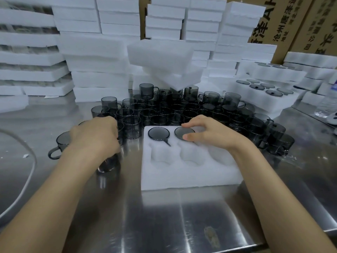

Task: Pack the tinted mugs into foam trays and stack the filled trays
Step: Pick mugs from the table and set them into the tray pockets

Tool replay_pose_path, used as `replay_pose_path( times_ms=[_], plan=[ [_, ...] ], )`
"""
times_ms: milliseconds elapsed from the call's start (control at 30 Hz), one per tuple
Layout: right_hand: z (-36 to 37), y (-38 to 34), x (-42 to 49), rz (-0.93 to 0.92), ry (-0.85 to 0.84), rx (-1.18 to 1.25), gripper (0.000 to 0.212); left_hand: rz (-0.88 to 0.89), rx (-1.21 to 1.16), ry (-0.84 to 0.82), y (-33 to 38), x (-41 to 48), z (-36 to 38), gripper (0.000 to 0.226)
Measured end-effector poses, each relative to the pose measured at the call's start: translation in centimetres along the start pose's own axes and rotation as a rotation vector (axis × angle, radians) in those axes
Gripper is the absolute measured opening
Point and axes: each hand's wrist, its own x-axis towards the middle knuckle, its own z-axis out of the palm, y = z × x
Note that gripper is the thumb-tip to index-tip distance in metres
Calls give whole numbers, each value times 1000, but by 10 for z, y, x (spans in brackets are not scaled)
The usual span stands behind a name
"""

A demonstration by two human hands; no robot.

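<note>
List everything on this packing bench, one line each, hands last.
loose tinted glass mugs: dozens, smoky grey, crowded behind the tray
white foam tray: one, white, centre front, moulded pockets
left seated mug, right seated mug: two, grey, tray's far row
stacked foam trays: many, white, along the back
filled foam trays: several, white, right rear
brown cardboard boxes: at least two, top right
steel table: one, silver, under everything
left hand: one, grips held grey mug left of the tray
right hand: one, pinches the right seated mug

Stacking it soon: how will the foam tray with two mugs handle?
The foam tray looks light, perhaps bendy: thick white foam. Its mugs sit deep in pockets, so probably won't tip. It may slide on the shiny table.
</note>
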Motion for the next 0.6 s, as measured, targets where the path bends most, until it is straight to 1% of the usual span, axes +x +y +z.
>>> replay_pose_path(
  times_ms=[100, 167, 333, 433, 533, 600],
  plan=[
    [0, 0, -1, 4, 7, -12, 35, 136, -241, -84, 1, -1, -5, 30],
    [0, 0, -2, 5, 2, -18, 35, 205, -355, -61, 2, -1, -6, 31],
    [0, -2, -3, 10, -1, -50, 29, 400, -557, 185, 2, 0, -9, 33],
    [0, -4, -3, 12, -4, -81, 29, 523, -691, 250, 5, 1, -10, 28],
    [2, -6, -5, -24, 9, -83, 40, 597, -742, 358, 15, 2, -1, 31],
    [3, -7, -8, -109, 25, -68, 57, 668, -653, 487, 23, 1, 7, 40]
  ],
)
